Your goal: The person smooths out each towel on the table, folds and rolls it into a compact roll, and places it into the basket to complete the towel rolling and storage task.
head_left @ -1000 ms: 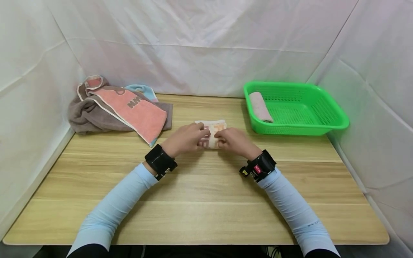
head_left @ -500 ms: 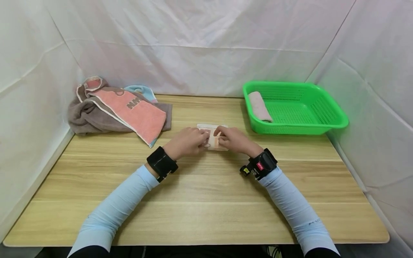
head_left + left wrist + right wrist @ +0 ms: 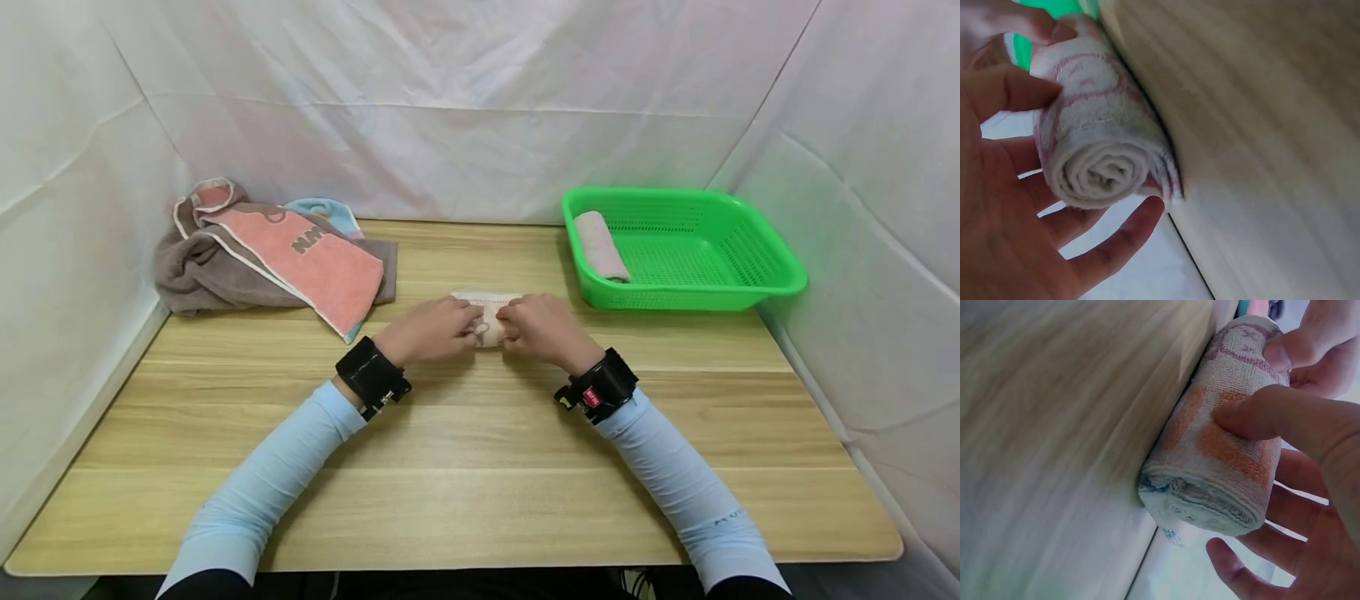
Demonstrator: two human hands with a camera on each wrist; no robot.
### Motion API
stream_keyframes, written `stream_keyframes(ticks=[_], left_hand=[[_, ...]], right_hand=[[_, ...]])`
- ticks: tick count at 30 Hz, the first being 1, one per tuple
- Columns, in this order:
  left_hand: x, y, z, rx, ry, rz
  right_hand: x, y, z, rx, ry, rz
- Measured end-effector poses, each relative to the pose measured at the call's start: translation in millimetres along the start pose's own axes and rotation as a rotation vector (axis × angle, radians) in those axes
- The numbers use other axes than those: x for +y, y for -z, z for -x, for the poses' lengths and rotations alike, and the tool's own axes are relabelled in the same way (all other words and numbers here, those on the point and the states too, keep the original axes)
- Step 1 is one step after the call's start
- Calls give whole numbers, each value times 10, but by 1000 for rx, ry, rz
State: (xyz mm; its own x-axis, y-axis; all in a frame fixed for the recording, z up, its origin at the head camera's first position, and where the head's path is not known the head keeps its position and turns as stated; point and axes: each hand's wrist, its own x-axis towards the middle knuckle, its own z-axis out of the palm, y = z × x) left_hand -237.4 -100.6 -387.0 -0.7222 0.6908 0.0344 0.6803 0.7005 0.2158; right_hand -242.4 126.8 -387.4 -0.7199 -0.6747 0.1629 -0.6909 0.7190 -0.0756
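A small white towel (image 3: 490,323) with pink and orange patterns lies rolled up at the middle of the table. My left hand (image 3: 430,332) holds the roll's left end, thumb on the near side and fingers curled over the far side. At the other end my right hand (image 3: 547,330) grips it the same way. The left wrist view shows the roll's spiral end (image 3: 1100,172), with a short loose flap along the table. A similar flap hangs out beneath the roll (image 3: 1229,419) in the right wrist view.
A green plastic basket (image 3: 693,300) stands at the back right, with a rolled pinkish towel (image 3: 602,247) along its left side. Heaped at the back left are grey, coral and blue towels (image 3: 300,258). White fabric walls (image 3: 450,150) enclose the wooden table (image 3: 480,483).
The right hand's fingers have lifted briefly and come back down over the towel roll. Less of the towel's flat far part shows now. The basket and heaped towels have stayed put.
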Motion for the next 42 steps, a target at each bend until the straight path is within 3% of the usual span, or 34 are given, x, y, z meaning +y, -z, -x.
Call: stream_keyframes(ticks=[7,15,19,25,30,37,42], left_hand=[[22,42,33,95,-32,-99],[47,18,16,101,-80,-149],[27,11,15,94,-72,-76],[-3,10,17,13,-1,63],[4,17,15,-19,29,39],[26,-10,12,46,-22,-95],[14,-40,17,85,-50,-120]], right_hand=[[90,-57,-26,-77,-44,-188],[143,-60,-1,-136,-106,-317],[106,-7,30,-124,-122,-285],[16,21,35,-32,-57,-67],[16,-6,20,-52,-39,-19],[99,-16,24,-114,-82,-273],[170,-59,21,-150,-81,-465]])
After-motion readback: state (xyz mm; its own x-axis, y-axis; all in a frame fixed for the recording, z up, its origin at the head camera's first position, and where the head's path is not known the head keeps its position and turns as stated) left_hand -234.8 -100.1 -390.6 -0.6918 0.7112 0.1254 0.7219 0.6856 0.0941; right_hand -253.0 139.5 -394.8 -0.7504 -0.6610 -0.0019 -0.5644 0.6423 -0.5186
